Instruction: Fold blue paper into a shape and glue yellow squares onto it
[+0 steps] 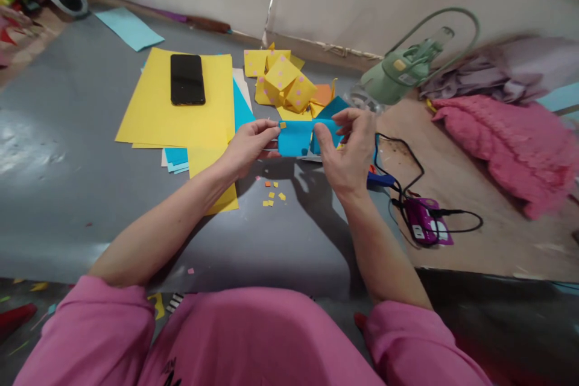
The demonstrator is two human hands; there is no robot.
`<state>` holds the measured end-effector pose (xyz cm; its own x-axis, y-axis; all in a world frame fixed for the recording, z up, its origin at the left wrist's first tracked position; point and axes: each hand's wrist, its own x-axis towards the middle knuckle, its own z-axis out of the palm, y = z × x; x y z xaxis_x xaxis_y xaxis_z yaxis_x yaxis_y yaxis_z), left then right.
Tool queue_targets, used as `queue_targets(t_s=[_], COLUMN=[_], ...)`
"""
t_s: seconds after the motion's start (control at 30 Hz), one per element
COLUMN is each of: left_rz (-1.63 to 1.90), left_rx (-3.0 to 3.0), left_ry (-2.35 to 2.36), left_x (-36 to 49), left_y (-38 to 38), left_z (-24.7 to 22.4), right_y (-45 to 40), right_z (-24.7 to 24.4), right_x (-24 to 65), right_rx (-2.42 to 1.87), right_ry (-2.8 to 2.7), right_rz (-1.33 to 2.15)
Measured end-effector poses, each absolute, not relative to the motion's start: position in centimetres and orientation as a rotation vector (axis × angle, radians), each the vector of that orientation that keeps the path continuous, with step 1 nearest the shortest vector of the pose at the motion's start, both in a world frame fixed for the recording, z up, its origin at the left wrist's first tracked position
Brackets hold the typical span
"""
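A folded blue paper piece (294, 139) is held up between my two hands, with a small yellow square at its upper left corner. My left hand (253, 143) pinches that left end between thumb and fingers. On the other side, my right hand (347, 148) has its thumb against the blue paper, its fingers curled behind and partly hidden. Beneath them, several tiny yellow squares (271, 195) and an orange one lie on the grey table cover (271, 241). Just beyond my hands sit folded yellow paper shapes with pink dots (283, 75).
Yellow sheets (145, 108) with a black phone (187, 79) on top lie to the left. A light blue sheet (129, 27) is farther back. At right are a green bottle (391, 75), a purple device (425, 220) with black cables, and pink cloth (506, 145).
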<state>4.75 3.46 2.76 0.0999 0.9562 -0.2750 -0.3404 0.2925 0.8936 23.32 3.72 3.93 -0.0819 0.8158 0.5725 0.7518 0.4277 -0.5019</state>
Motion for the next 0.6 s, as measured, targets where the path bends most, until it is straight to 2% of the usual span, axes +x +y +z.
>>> queue_targets(t_s=[0.17, 0.3, 0.43, 0.6], left_rz=[1.145, 1.180, 1.150, 1.107], left_rx=[0.727, 0.695, 0.724, 0.790], left_ry=[1.059, 1.097, 1.191, 1.211], left_x=[4.5, 4.1, 3.9, 3.9], left_y=[3.6, 4.0, 4.3, 4.0], left_z=[2.8, 2.6, 2.7, 2.8], right_y=[3.1, 1.7, 0.7, -0.4], right_z=[4.6, 4.9, 3.8, 2.3], right_x=[22.9, 23.0, 24.4, 25.2], right_rx=[-1.336, -1.312, -1.378, -1.422], right_ry=[-1.853, -2.067, -2.331, -2.423], right_rz=[0.204, 0.369, 0.581, 0.682])
